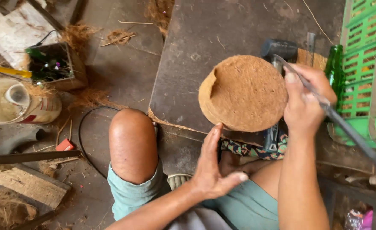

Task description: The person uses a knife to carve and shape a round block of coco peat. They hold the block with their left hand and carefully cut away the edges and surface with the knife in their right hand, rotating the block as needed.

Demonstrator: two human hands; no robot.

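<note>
1. Head view, grip: right hand (304, 99) is clenching a long thin metal rod (345, 127), the rod running from the fingers down toward the lower right; its upper tip is sitting near the far edge of the round brown coir-fibre pot (243, 91).
2. Head view, other hand: left hand (211, 166) is hanging released, palm turned inward and fingers straight, with the fingertips just reaching the pot's near rim; whether they are actually touching cannot be told.
3. Position of the piece: the pot is lying on a dark flat slab (188, 64), just left of the right hand and beyond the left, above the person's bare knee (132, 145).
4. Handling judgement: the piece is looking light, fibrous and somewhat flexible, rough rather than slippery; its rim is already folding inward at the left. Taking it by the rim or under the base would seem soundest.
5. Surroundings: a black mallet (279, 49) is lying behind the pot, a green glass bottle (333, 70) is standing beside a green plastic crate (367, 76).
</note>
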